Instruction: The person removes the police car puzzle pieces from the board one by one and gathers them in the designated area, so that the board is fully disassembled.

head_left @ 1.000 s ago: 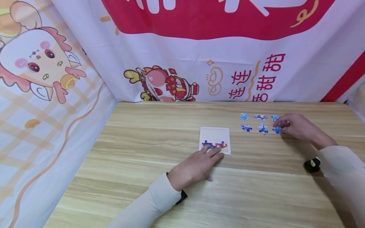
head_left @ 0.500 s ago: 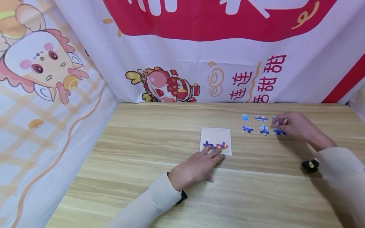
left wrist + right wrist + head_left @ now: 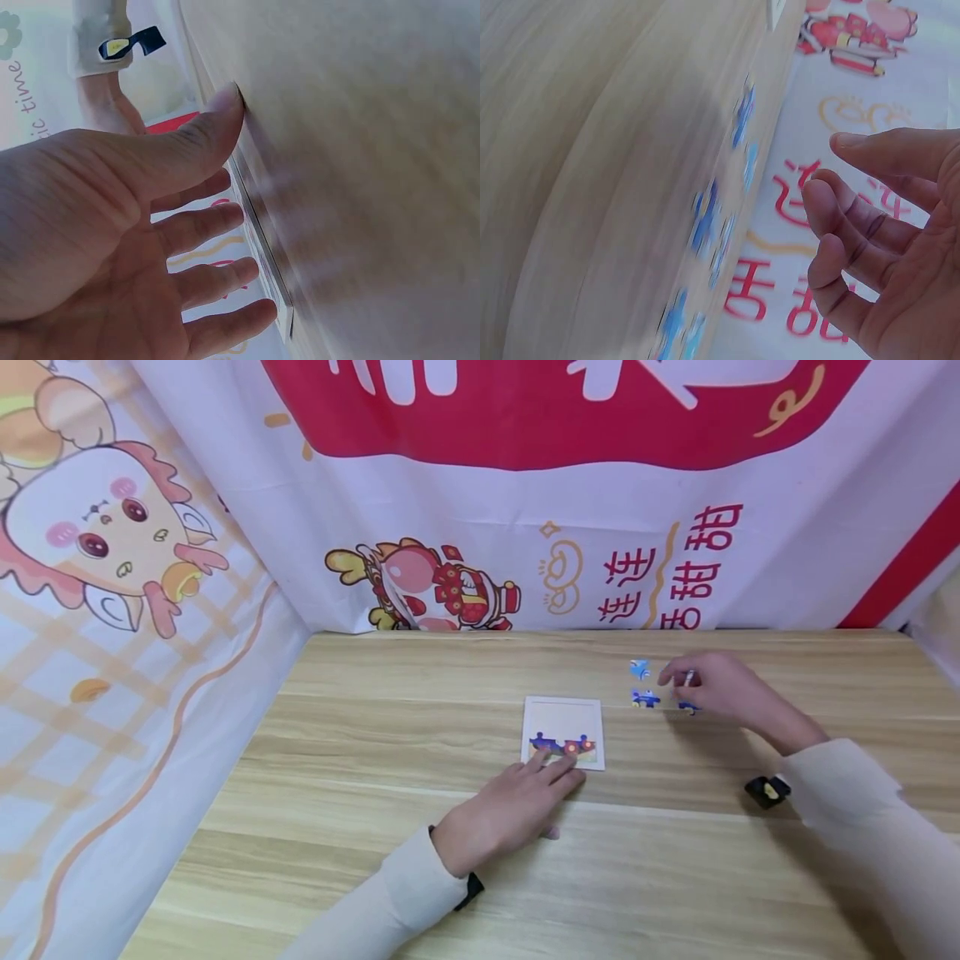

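My left hand (image 3: 510,810) rests its fingertips on the lower edge of a white puzzle tray (image 3: 562,714), the fingers relaxed and spread. Along the tray's bottom lies a joined strip of blue, red and yellow jigsaw pieces (image 3: 581,747). In the left wrist view the thumb (image 3: 176,154) comes down to the tabletop. Over the loose jigsaw pieces hovers my right hand (image 3: 723,689), covering some of them from the head camera. The right wrist view shows its fingers (image 3: 825,206) loosely bent with nothing between them. There, several blue pieces (image 3: 705,217) lie on the wood in two rows.
A light wooden table (image 3: 360,760) carries everything. A printed white and red cloth (image 3: 480,510) hangs at its back edge, and another patterned cloth (image 3: 142,693) borders the left side. Dark wrist bands (image 3: 767,791) show at both sleeves.
My right hand has moved left from the right end of the loose pieces to above their middle. My left hand stays on the tray.
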### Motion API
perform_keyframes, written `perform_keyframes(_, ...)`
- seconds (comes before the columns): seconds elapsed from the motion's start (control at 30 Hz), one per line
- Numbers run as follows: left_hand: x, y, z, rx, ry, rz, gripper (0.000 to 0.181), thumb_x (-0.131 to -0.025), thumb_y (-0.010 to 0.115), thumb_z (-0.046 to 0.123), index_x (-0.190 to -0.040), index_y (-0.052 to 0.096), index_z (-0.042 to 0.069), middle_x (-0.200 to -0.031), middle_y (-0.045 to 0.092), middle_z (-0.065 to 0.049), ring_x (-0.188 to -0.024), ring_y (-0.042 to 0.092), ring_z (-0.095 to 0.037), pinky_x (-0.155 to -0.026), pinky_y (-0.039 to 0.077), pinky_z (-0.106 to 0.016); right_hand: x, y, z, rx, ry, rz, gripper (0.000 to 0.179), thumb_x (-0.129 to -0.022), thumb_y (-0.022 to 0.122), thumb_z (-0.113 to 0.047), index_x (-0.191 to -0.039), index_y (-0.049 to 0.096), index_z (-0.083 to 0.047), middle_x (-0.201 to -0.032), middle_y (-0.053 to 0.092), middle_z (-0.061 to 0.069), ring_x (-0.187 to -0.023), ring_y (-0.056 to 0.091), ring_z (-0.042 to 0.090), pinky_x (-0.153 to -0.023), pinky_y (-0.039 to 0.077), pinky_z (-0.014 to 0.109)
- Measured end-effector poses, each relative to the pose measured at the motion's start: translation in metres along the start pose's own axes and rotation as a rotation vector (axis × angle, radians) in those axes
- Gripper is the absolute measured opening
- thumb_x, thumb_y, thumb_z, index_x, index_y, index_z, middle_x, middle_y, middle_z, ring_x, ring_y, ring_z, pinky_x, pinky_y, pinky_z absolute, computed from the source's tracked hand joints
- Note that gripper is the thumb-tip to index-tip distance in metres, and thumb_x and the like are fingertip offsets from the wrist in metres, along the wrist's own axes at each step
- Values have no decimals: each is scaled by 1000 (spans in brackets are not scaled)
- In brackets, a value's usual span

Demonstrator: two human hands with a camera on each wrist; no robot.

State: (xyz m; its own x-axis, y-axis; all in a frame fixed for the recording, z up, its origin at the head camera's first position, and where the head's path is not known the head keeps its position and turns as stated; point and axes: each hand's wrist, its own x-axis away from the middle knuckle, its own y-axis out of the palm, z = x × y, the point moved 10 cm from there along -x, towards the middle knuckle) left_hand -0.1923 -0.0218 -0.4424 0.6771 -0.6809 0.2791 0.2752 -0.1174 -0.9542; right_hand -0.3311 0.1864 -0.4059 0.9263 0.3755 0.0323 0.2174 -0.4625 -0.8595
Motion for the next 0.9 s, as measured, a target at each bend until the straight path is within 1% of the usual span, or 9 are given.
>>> perform_keyframes(0.17,2,0,2,-12,3,7,72,-99,71,37,-162,40,19,-172,32,-4,-158,33,-31,-121,43,-45,-7,12,-23,-61,-26,-15,17,-98,68,-3,-112,78,-3,-96,73,10,-86,63,23,-70,54,32)
perform_keyframes(0.4,-1,-2,9,-51,7,22,70,-101,69,40,-161,40,19,-171,34,-6,-158,34,-28,-122,42,-43,-19,31,-55,-109,-114,-32,20,-97,65,2,-112,77,-2,-99,74,12,-89,64,23,-76,54,35)
perform_keyframes(0.6,-5,-1,12,-66,5,14,69,-102,67,40,-162,39,20,-172,33,-6,-159,33,-27,-121,43,-43,-30,57,-75,-158,-121,-113,19,-98,65,0,-112,77,-4,-100,75,11,-86,63,21,-76,54,34)
perform_keyframes(0.73,-8,2,13,-51,4,-6,67,-104,64,37,-163,37,20,-173,32,-6,-159,32,-27,-122,41,-45,-35,71,-88,-186,-129,-149,17,-99,65,0,-110,77,-5,-99,74,10,-85,63,20,-75,53,32)
perform_keyframes(0.9,-8,4,13,-36,1,-24,65,-105,62,35,-163,37,19,-173,30,-5,-159,31,-28,-123,40,-45,-41,86,-101,-224,-127,-195,16,-99,65,-1,-109,77,-7,-104,75,10,-85,61,19,-74,50,30)
